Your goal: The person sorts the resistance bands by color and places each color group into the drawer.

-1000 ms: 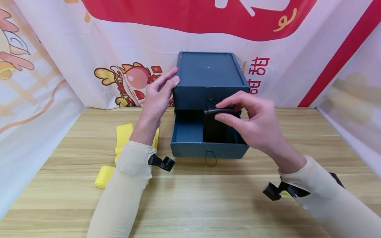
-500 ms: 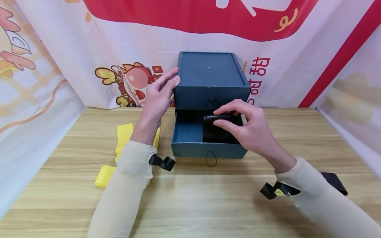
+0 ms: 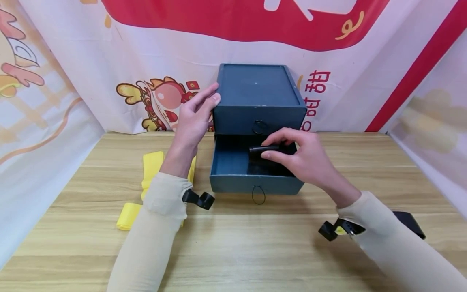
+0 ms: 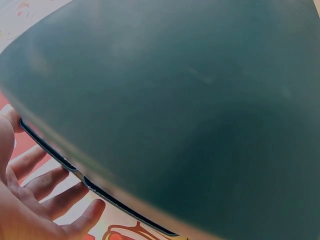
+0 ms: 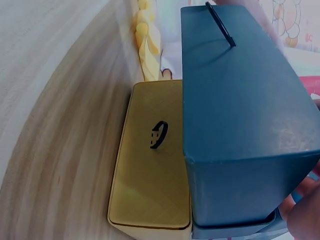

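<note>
A dark blue drawer chest (image 3: 259, 85) stands at the back of the table, its upper drawer front closed. Below that, a blue drawer (image 3: 233, 160) is pulled out towards me. My right hand (image 3: 306, 156) reaches over the drawer's right side and pinches a black, flat-looking object (image 3: 257, 149) with a rounded edge, low inside the drawer; its lower part is lost in shadow. In the right wrist view, this hand (image 5: 304, 212) shows only at the edge. My left hand (image 3: 197, 115) rests its fingers against the chest's left side; in the left wrist view, its fingers (image 4: 52, 182) are spread along an edge.
A yellow front (image 5: 150, 165) with a black loop lies beneath the pulled-out drawer in the right wrist view. Yellow cloth strips (image 3: 151, 170) lie left of the chest, partly behind my left forearm. A black thing (image 3: 410, 224) shows beside my right sleeve. A printed curtain (image 3: 164, 48) hangs behind.
My right hand has moved down and slightly left, lowering the black object from upright above the drawer to low inside it. The left hand and the chest have stayed put.
</note>
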Motion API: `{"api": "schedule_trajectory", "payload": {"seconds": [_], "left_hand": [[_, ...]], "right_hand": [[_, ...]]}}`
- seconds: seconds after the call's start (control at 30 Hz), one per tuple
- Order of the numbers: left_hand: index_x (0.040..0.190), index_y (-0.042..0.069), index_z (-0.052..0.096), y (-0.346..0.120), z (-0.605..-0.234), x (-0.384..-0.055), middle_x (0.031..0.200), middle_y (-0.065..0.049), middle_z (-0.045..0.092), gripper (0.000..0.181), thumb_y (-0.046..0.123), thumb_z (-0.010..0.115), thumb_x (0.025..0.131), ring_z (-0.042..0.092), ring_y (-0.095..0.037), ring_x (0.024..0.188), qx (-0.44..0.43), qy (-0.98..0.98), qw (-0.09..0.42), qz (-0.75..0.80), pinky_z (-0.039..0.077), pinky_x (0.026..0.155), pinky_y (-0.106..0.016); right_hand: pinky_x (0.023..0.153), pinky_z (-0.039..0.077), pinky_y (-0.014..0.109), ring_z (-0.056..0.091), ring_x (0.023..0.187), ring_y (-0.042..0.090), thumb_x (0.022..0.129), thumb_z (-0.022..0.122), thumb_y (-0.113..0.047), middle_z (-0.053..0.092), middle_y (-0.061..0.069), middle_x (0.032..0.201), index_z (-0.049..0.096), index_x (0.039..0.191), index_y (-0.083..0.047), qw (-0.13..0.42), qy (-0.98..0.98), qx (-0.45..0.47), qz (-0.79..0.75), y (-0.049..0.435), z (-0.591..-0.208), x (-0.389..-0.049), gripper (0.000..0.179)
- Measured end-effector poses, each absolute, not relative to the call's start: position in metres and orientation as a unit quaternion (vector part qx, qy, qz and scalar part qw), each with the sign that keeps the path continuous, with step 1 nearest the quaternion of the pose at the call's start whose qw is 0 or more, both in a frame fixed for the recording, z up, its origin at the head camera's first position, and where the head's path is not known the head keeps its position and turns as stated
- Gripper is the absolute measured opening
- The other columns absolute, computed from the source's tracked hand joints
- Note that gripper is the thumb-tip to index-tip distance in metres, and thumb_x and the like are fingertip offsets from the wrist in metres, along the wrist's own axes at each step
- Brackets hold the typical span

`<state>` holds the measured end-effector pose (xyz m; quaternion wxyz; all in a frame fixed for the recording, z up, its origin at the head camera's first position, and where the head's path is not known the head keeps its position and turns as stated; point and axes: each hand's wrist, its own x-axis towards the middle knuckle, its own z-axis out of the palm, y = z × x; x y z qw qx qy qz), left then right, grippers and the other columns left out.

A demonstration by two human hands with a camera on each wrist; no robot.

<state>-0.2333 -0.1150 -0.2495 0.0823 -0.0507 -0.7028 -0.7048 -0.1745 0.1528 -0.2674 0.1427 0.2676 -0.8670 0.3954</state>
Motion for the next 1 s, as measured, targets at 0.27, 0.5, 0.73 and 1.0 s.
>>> {"api": "schedule_trajectory", "payload": {"seconds": [0.27,0.5,0.73,1.0], "left_hand": [[0.145,0.039,0.065,-0.114,-0.250,-0.233,0.152,0.010,0.062,0.041,0.043,0.065,0.105,0.062,-0.014,0.131,-0.053,-0.699,0.081,-0.708,0.055,0.107,-0.048],[0.146,0.038,0.065,-0.113,-0.249,-0.233,0.152,0.009,0.062,0.041,0.043,0.065,0.105,0.063,-0.014,0.130,-0.055,-0.699,0.083,-0.708,0.056,0.105,-0.045],[0.145,0.039,0.065,-0.114,-0.249,-0.233,0.153,0.009,0.062,0.041,0.044,0.065,0.105,0.062,-0.015,0.130,-0.051,-0.703,0.082,-0.705,0.056,0.105,-0.045],[0.146,0.040,0.064,-0.115,-0.250,-0.233,0.153,0.010,0.061,0.041,0.044,0.064,0.105,0.060,-0.015,0.131,-0.050,-0.708,0.083,-0.699,0.055,0.106,-0.046]], "right_hand": [[0.080,0.050,0.027,0.062,0.097,0.010,0.086,0.090,-0.018,0.074,-0.005,0.103,0.084,0.103,-0.020,0.148,-0.867,0.306,0.363,0.154,-0.267,-0.181,0.017],[0.065,0.042,0.025,0.053,0.077,0.012,0.086,0.090,-0.020,0.065,-0.003,0.091,0.085,0.102,-0.020,0.164,-0.877,0.294,0.343,0.156,-0.266,-0.181,0.016],[0.063,0.042,0.025,0.055,0.077,0.009,0.085,0.091,-0.020,0.066,-0.004,0.087,0.085,0.104,-0.019,0.183,-0.876,0.303,0.328,0.156,-0.269,-0.186,0.020],[0.065,0.047,0.024,0.059,0.073,0.007,0.084,0.092,-0.022,0.075,-0.005,0.094,0.085,0.105,-0.019,0.196,-0.876,0.315,0.308,0.154,-0.272,-0.190,0.023]]}}
